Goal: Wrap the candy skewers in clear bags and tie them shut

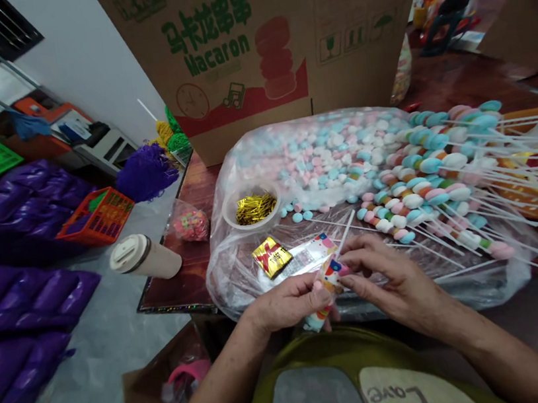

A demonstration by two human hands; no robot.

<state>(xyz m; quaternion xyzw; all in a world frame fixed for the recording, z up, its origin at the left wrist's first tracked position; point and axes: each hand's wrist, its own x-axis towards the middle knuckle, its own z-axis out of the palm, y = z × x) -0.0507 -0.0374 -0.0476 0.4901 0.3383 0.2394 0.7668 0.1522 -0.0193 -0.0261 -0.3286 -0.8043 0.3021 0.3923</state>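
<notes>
wrapped skewer slants, stick pointing fwd/r.

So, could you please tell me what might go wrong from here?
The left hand could squash the wrapped marshmallow skewer. The lidded tumbler stands near the edge of the table, so a knock might topple it. The bowl of gold twist ties rests on a clear plastic bag; a tug there could spill them.

The held wrapper is white with blue, red and yellow patches, while the candy skewers mix pink, pale blue, white, orange and green. Metallic strips gleam gold; the brown carton carries green lettering and red print.
</notes>
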